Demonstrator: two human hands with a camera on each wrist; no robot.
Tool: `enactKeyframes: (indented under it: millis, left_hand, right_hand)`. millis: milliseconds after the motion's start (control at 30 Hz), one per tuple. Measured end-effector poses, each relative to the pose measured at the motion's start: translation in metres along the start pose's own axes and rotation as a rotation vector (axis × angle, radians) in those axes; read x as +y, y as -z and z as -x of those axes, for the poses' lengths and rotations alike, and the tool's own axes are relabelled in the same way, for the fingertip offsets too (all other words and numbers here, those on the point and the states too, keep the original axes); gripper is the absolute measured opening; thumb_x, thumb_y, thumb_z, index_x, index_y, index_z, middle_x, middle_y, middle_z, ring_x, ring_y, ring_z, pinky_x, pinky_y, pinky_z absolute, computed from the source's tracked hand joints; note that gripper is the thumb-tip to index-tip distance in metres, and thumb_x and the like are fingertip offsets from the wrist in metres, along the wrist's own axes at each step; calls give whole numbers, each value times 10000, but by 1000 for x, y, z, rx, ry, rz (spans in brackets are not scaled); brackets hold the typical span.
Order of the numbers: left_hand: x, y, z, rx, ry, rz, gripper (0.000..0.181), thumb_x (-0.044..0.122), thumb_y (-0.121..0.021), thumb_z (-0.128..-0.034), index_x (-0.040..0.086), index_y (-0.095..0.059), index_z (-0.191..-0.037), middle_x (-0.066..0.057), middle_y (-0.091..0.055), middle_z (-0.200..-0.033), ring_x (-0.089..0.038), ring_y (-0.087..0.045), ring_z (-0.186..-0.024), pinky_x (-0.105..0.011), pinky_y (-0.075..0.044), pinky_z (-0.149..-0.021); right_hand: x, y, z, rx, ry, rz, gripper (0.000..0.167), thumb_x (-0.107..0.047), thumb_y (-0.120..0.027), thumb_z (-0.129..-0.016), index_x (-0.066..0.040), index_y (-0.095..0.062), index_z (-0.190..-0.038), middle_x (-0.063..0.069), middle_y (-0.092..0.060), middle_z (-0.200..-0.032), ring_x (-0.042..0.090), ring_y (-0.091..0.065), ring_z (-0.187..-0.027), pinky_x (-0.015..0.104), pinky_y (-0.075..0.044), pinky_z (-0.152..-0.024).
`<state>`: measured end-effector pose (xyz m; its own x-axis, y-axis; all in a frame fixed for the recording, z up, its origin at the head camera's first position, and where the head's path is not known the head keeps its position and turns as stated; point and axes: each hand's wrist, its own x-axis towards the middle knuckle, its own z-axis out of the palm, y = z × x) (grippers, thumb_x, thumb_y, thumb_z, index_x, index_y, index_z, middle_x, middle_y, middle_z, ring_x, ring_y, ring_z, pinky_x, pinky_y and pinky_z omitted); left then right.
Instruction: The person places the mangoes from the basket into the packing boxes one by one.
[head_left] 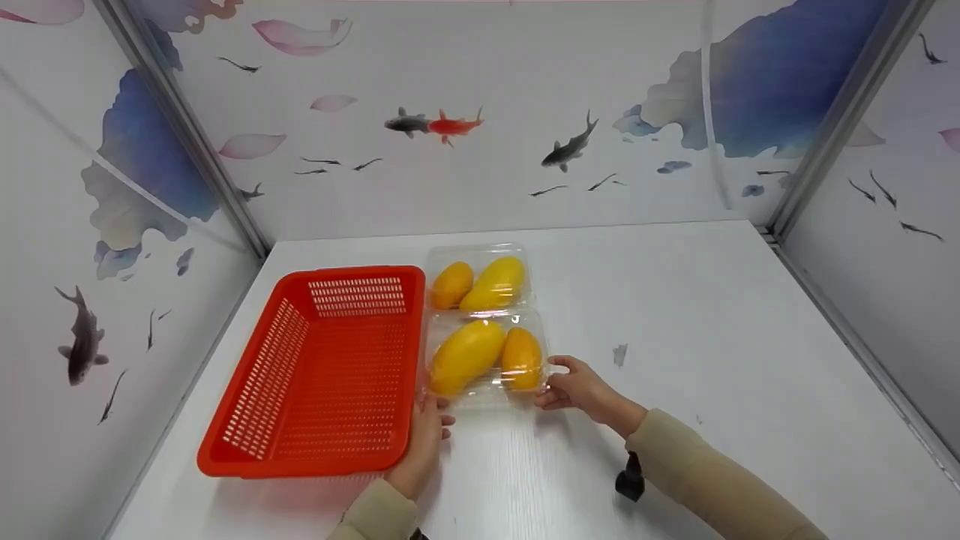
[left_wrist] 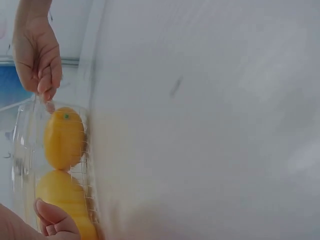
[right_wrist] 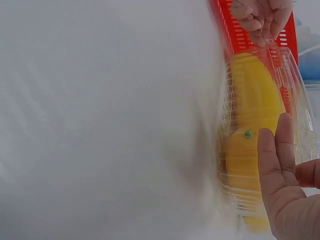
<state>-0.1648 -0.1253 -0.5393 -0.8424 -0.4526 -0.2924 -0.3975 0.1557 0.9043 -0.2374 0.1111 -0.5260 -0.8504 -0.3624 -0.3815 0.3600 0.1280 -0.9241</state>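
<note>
A clear plastic clamshell box (head_left: 489, 381) stands in front of me in the head view, with a large yellow mango (head_left: 466, 358) and a smaller orange-yellow mango (head_left: 521, 360) inside. My left hand (head_left: 421, 444) pinches its near left corner, close beside the red basket's rim. At the near right corner, the rim is pinched by my right hand (head_left: 586, 393). In the left wrist view a green dot shows on the smaller mango (left_wrist: 64, 140). The right wrist view shows the box's rim between the left hand's (right_wrist: 267, 17) thumb and fingers.
A red perforated plastic basket (head_left: 337, 469) stands to the left, with nothing visible in it. Behind the held box is another clear box (head_left: 480, 251) with two mangoes (head_left: 495, 285). The white table (head_left: 675, 300) has printed panels (head_left: 480, 187) at its back and sides.
</note>
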Motion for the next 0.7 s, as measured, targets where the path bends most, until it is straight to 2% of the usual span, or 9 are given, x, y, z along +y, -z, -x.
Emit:
enactKeyframes:
  millis: [167,300,333,400,500,567,600,633,700]
  left_hand:
    - [-2,-1,1,24,8,12,349,430,-395,-947,124,-559,-979,-55,-656,-835,-210,-627,-638,-304,-524,-589]
    - [-4,-5,7,45,23,-14,385,483,-398,-930,134,-549,-986,-38,-652,-859,-185,-631,-614,-286,-525,-561]
    - [-5,-5,10,20,38,-29,402,488,-389,-931,124,-540,-1010,-43,-649,-870,-177,-626,-613,-273,-522,-559]
    - [-3,-5,18,-93,94,-43,433,462,-402,-935,86,-488,-1132,-64,-634,-922,-166,-606,-628,-240,-511,-574]
    - [8,3,32,-357,116,-109,568,373,-420,-943,-7,-301,-1347,-115,-593,-1030,-172,-578,-678,-235,-499,-608]
    - [22,15,43,-515,54,-151,638,321,-460,-932,-17,-200,-1407,-129,-556,-1093,-175,-578,-739,-254,-504,-643]
    - [30,22,47,-563,-18,-175,638,304,-480,-925,-11,-211,-1411,-131,-540,-1122,-180,-578,-771,-271,-508,-661]
    - [39,30,51,-596,-111,-190,634,281,-494,-921,-2,-214,-1415,-132,-519,-1157,-191,-573,-800,-292,-511,-676]
    - [59,46,55,-588,-297,-213,584,250,-528,-909,34,-287,-1395,-140,-486,-1203,-218,-557,-882,-331,-511,-722]
  right_hand:
    - [0,-3,-1,-6,1,-25,488,-42,-441,-904,34,-238,-1341,119,-684,-792,176,-671,-670,361,-538,-746]
    - [1,-3,0,-40,2,-48,490,-79,-445,-921,23,-226,-1348,146,-687,-855,191,-678,-715,360,-533,-764]
    - [1,-3,0,-51,-3,-46,491,-96,-440,-931,21,-219,-1354,159,-684,-884,196,-679,-728,359,-532,-769]
    - [1,1,3,-65,-17,-7,495,-149,-428,-952,21,-213,-1364,168,-674,-930,205,-678,-748,353,-532,-768]
    - [-4,16,7,-62,-20,139,506,-244,-412,-970,24,-246,-1364,168,-659,-980,233,-671,-771,350,-536,-755]
    - [-13,32,9,-47,16,286,542,-325,-407,-970,32,-282,-1358,185,-640,-1034,268,-659,-837,368,-529,-776]
    - [-19,41,11,-35,52,369,562,-358,-405,-966,36,-304,-1354,202,-622,-1072,293,-641,-893,390,-517,-804]
    - [-26,51,12,-17,100,462,581,-387,-398,-963,38,-323,-1353,221,-593,-1135,321,-612,-971,421,-492,-849]
    - [-41,73,14,29,213,650,613,-425,-386,-959,39,-344,-1358,252,-506,-1257,376,-515,-1123,490,-417,-934]
